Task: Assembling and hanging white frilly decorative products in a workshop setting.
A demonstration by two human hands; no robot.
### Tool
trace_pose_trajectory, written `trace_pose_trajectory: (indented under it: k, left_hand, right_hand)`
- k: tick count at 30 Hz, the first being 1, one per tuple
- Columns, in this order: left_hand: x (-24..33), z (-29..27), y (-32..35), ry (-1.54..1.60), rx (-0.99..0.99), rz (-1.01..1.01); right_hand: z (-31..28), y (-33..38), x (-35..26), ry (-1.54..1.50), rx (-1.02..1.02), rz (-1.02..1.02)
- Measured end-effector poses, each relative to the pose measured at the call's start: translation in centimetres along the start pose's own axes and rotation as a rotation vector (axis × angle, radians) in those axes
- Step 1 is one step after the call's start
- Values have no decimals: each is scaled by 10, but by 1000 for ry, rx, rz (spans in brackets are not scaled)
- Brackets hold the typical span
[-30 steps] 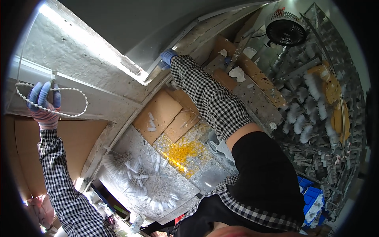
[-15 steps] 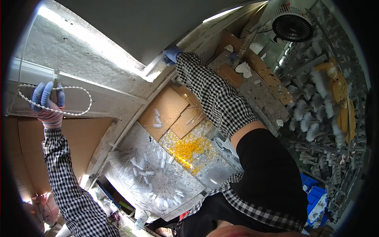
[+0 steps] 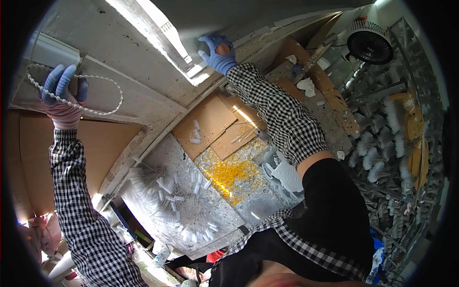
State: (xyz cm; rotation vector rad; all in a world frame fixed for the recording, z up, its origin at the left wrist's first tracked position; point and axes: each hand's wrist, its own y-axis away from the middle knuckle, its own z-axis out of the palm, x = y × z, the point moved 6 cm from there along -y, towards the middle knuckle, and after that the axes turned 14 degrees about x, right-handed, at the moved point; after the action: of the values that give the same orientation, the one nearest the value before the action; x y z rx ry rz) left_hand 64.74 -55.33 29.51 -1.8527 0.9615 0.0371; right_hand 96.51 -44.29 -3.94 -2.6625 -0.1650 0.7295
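At the left, my left hand (image 3: 64,93), in a blue and striped glove, is raised with its fingers curled around a white bead chain (image 3: 107,112). The chain crosses the palm side and loops out to the right. Just above that hand is the end of a white tube (image 3: 57,48). My right hand (image 3: 220,55), in a blue glove with a bare patch on it, reaches up and forward. Its fingers are spread at a large dark grey sheet (image 3: 267,19); whether they press on it I cannot tell. A bright gap (image 3: 167,31) runs beside the sheet's edge.
Below is a worktable (image 3: 248,210) with yellow rings (image 3: 229,174), thin white-ended brushes (image 3: 177,205) and cardboard pieces (image 3: 205,122). A black fan (image 3: 369,47) stands at the upper right, near racks of bristly grey pieces (image 3: 377,148). Brown cardboard (image 3: 52,162) leans at the left.
My right hand, tucked at the dark sheet's corner before, now shows spread fingers. The sheet's corner has drawn away and the bright gap looks different. My left hand stays at the chain; the view shifted slightly.
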Motion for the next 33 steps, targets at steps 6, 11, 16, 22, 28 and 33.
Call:
trace_pose_trajectory:
  k: [6,11,16,22,28,33]
  left_hand:
    - [12,11,-4,-62,139,41]
    - [10,9,-1,-55,120,48]
    - [19,20,-11,-49,159,45]
    - [18,22,-11,-74,124,53]
    - [17,21,-4,-48,114,24]
    - [19,23,1,-72,82,23]
  right_hand:
    - [36,-14,-1,332,-151,-157]
    - [43,-1,-10,224,-265,-305]
    - [23,-3,5,107,-132,-327]
    - [-11,6,-18,-62,-93,-422]
    - [-16,28,-25,-132,59,-550]
    - [-9,40,-26,-152,15,-518]
